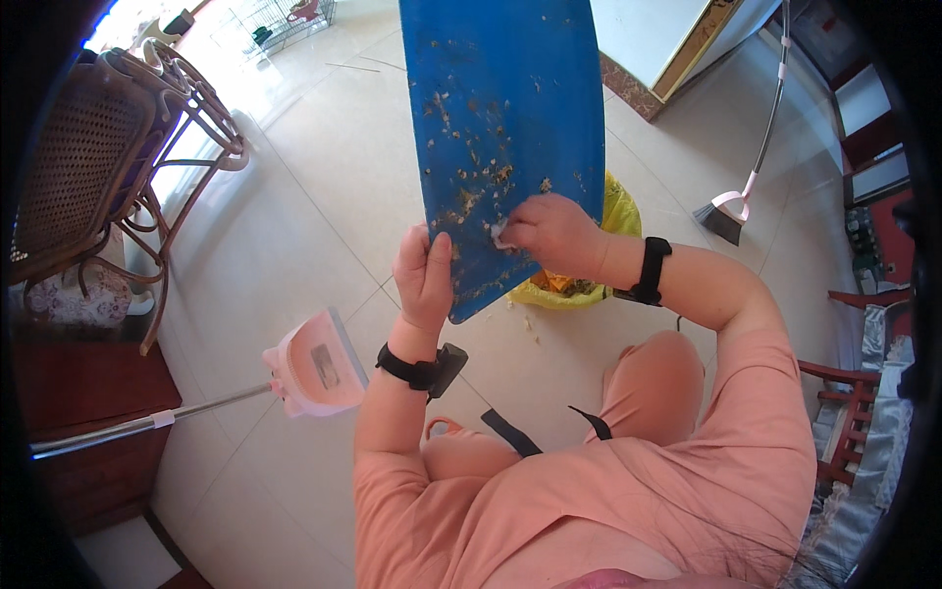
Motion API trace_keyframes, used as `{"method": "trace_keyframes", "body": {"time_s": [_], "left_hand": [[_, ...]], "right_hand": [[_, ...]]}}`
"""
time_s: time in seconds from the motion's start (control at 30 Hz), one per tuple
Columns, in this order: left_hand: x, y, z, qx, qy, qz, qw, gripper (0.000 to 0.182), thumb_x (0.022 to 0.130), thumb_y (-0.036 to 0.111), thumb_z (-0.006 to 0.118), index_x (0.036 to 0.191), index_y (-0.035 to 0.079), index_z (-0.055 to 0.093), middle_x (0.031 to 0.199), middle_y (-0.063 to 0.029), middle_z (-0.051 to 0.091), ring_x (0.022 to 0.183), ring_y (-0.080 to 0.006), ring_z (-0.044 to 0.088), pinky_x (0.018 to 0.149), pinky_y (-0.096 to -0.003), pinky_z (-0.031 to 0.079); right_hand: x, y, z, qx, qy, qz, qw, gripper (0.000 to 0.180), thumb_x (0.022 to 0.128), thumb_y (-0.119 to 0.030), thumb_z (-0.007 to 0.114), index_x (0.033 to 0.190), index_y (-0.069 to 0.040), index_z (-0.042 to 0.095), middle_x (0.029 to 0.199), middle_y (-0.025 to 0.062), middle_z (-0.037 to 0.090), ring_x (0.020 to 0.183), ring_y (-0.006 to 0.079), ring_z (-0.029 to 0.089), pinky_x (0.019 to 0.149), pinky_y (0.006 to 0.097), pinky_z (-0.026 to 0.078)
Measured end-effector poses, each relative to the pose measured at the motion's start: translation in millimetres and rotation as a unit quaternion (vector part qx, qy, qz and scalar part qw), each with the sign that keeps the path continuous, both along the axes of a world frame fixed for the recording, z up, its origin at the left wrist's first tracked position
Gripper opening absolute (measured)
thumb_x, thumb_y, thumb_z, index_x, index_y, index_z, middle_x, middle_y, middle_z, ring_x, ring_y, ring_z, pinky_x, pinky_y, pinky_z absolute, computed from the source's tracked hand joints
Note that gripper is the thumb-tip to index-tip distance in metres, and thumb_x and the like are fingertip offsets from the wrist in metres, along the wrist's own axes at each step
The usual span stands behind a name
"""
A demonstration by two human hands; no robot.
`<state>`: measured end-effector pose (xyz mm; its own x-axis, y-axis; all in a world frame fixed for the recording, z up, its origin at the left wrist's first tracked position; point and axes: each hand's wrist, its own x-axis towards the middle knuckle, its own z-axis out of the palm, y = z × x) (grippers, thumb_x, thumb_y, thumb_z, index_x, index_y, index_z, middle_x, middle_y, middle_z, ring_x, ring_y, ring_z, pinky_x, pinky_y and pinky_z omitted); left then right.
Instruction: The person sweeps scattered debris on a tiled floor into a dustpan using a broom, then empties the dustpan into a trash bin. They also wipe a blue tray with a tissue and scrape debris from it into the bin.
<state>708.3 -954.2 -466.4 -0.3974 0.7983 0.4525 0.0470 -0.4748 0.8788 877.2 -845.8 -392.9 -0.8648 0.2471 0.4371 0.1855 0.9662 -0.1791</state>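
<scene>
A long blue tray or panel (515, 88), spotted with dried, crumbly dirt, is held up in front of me. My left hand (425, 276) grips its lower left edge, thumb on the near face. My right hand (552, 232) pinches a crumpled whitish wad, perhaps tissue (502, 237), against the dirty surface near the lower end. Behind and below the panel stands a bin lined with a yellow bag (622, 213), partly hidden, with orange and brown waste inside. A few pale crumbs (531, 327) lie on the tiles beside it.
A pink long-handled dustpan (316, 368) rests at the left. At the right stands a broom (725, 217) with a metal pole. Rattan chairs (88, 140) are at the upper left, a wire cage (283, 26) at the back, and a red wooden chair (846, 420) at the right.
</scene>
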Motion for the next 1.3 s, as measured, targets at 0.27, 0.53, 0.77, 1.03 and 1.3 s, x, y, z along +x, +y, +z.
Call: {"method": "trace_keyframes", "body": {"time_s": [0.27, 0.53, 0.77, 1.03, 1.3], "left_hand": [[4.4, 6.6, 2.7, 0.013, -0.069, -0.022, 0.997, 0.011, 0.094, 0.011, 0.049, 0.087, 0.004, 0.052, 0.076, 0.0033, 0.049, 0.072, -0.005, 0.042, 0.066, -0.0194, 0.037], [8.0, 5.4, 1.1, -0.018, -0.169, -0.048, 0.984, 0.012, 0.094, 0.01, 0.048, 0.083, 0.006, 0.048, 0.076, 0.0041, 0.048, 0.072, -0.0035, 0.041, 0.066, -0.0187, 0.037], [6.6, 9.6, -0.1, 0.026, -0.086, -0.043, 0.995, 0.011, 0.093, 0.007, 0.05, 0.083, 0.005, 0.049, 0.079, 0.0037, 0.049, 0.073, -0.0038, 0.039, 0.067, -0.0183, 0.036], [1.9, 1.0, 8.4, 0.002, -0.032, -0.033, 0.999, 0.011, 0.093, 0.008, 0.05, 0.083, 0.004, 0.05, 0.078, 0.0025, 0.048, 0.071, -0.0054, 0.039, 0.066, -0.0185, 0.035], [-6.7, -4.0, 17.0, 0.004, 0.04, -0.008, 0.999, 0.014, 0.091, 0.005, 0.05, 0.078, 0.004, 0.048, 0.073, 0.0009, 0.047, 0.066, -0.0074, 0.038, 0.061, -0.0205, 0.034]], "right_hand": [[-21.4, -5.8, -4.3, -0.033, 0.133, -0.048, 0.989, 0.013, 0.075, -0.004, 0.059, 0.086, -0.01, 0.065, 0.079, 0.0069, 0.06, 0.076, 0.0266, 0.058, 0.066, 0.0353, 0.048], [-28.1, -44.9, -44.0, -0.103, 0.111, 0.019, 0.988, 0.012, 0.072, -0.005, 0.06, 0.077, -0.012, 0.067, 0.076, 0.0041, 0.059, 0.074, 0.0244, 0.058, 0.063, 0.0352, 0.048], [-3.3, -47.1, -68.0, -0.078, -0.021, 0.058, 0.995, 0.017, 0.07, -0.006, 0.059, 0.082, -0.015, 0.068, 0.079, 0.0017, 0.059, 0.082, 0.0216, 0.057, 0.071, 0.0345, 0.046], [47.1, -5.1, -61.5, 0.02, -0.087, -0.043, 0.995, 0.02, 0.069, -0.007, 0.061, 0.086, -0.015, 0.068, 0.075, 0.0034, 0.058, 0.078, 0.0228, 0.057, 0.068, 0.0355, 0.046], [56.2, 38.4, -39.9, -0.032, 0.116, -0.212, 0.97, 0.024, 0.069, -0.001, 0.062, 0.088, -0.015, 0.068, 0.076, 0.0066, 0.058, 0.076, 0.0266, 0.058, 0.065, 0.0354, 0.048]]}}
